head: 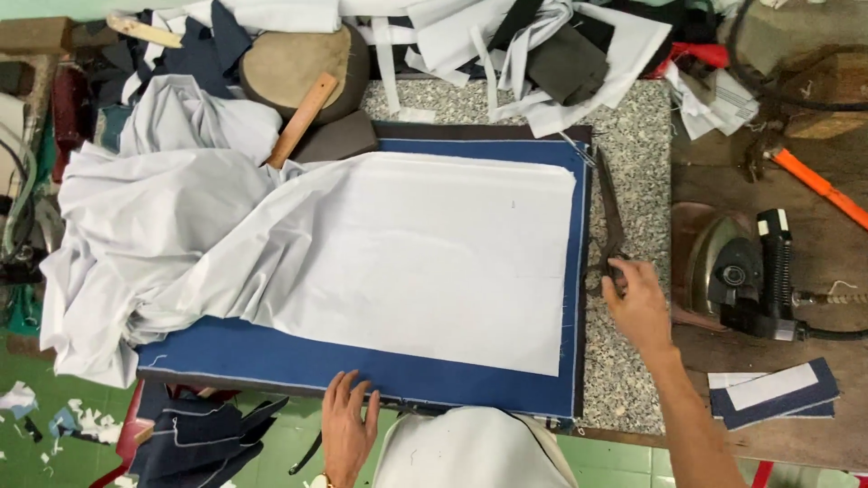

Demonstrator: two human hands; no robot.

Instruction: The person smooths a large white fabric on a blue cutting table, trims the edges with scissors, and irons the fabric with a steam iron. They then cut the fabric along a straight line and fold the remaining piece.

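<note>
Head view, looking down on a speckled grey stone worktable [624, 154]. I saw a flat rectangular blue fabric pad w/ dark edging [271, 357] laid across it, and on top a large sheet of pale white cloth [425, 258], smoothed flat over the right and middle, bunched into loose folds at the left where it spilled off the pad.

The left hand [348, 425] rested palm-down on the near edge of the blue pad, fingers spread, pinching nothing. The right hand [637, 303] sat just off the pad's right edge, fingers curled round the handles of long dark metal shears [610, 217], whose blades pointed away from me along that edge. I couldn't tell whether the blades were parted or together.

As far as I could judge: cloth already spread and flattened, its right edge looking straight; the shears lay beside the cloth, not in it, so no cut was under way. The crumpled left part was not yet smoothed.

Around it: a heavy dark clothes iron [746, 271] on a wooden bench to the right, a wooden ruler [300, 119] near a round tan padded block [294, 63] at the back, plus heaps of white and navy fabric offcuts [533, 45].
</note>
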